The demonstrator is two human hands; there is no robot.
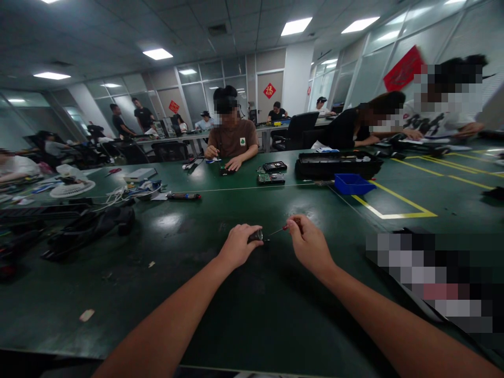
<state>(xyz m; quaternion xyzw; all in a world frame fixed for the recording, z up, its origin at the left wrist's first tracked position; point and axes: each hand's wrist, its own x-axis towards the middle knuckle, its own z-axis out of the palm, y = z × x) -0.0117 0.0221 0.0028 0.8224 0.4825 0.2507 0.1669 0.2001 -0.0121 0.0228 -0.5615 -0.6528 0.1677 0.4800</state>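
My left hand (pixel 238 245) is closed around a small dark cylinder (pixel 255 236), its round open-looking end turned to the right. In my right hand (pixel 309 242) is a screwdriver (pixel 285 228) with a reddish handle and a thin metal shaft. The shaft points left, its tip close to the cylinder's end; whether they touch I cannot tell. A tiny dark piece (pixel 266 240) shows just beside the cylinder near the tabletop. Both hands are low over the green table (pixel 252 325).
Hard drives (pixel 271 178) lie ahead, near a black open case (pixel 336 165) and a blue tray (pixel 354 184). A pen-like tool (pixel 184 196), cables and black parts (pixel 92 228) are at left. Across the table sits a person (pixel 233 136) handling a small dark part.
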